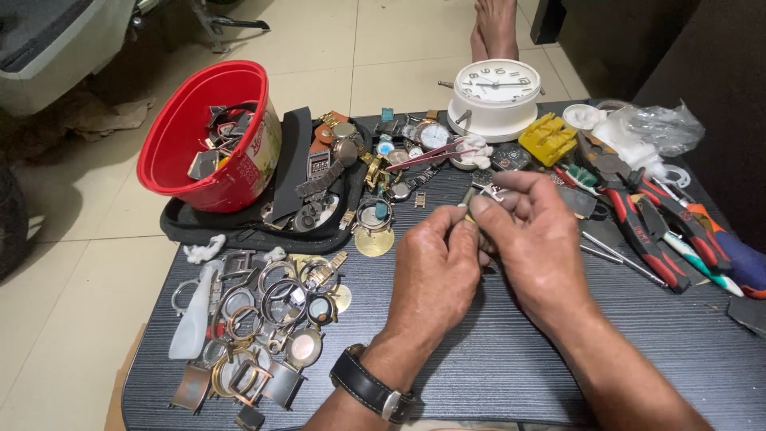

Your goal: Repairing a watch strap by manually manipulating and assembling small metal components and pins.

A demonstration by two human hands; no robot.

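Both of my hands meet above the middle of a dark striped table (495, 351). My left hand (435, 267), with a black-strapped wristwatch on its wrist, pinches a thin tool (467, 198) that is mostly hidden by the fingers. My right hand (533, 235) holds a small metal watch part (495, 191) between thumb and fingertips. The two hands touch each other at the fingers.
A red bowl (209, 136) of watch parts rests tilted on a black pouch at the left. Watch cases and rings (263, 319) lie heaped at front left. A white clock (495, 97), yellow tool (548, 137), pink tweezers (435, 153) and red-handled pliers (638, 223) lie behind and right.
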